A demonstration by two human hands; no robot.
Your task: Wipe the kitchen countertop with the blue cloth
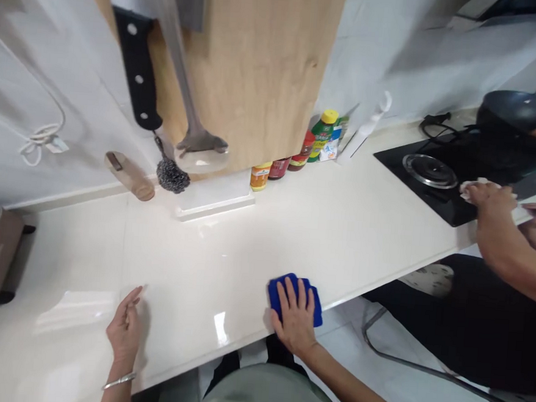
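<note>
Near the front edge of the white countertop (228, 247), my right hand (297, 322) presses down on a folded blue cloth (318, 311). Its fingers are spread across the top of the cloth, holding it against the surface. My left hand (125, 326), with a silver bracelet at the wrist, is at the left part of the counter. It holds nothing, and its fingers are loosely bent and partly apart. Whether it touches the counter I cannot tell.
Seasoning bottles (322, 134) and jars line the wall. A ladle (199, 136), a knife (139, 75) and a steel scrubber (173, 175) hang by a wooden board (263, 72). At right, another person's hand (493, 195) holds a white cloth on the cooktop (416, 187), near a wok (522, 114).
</note>
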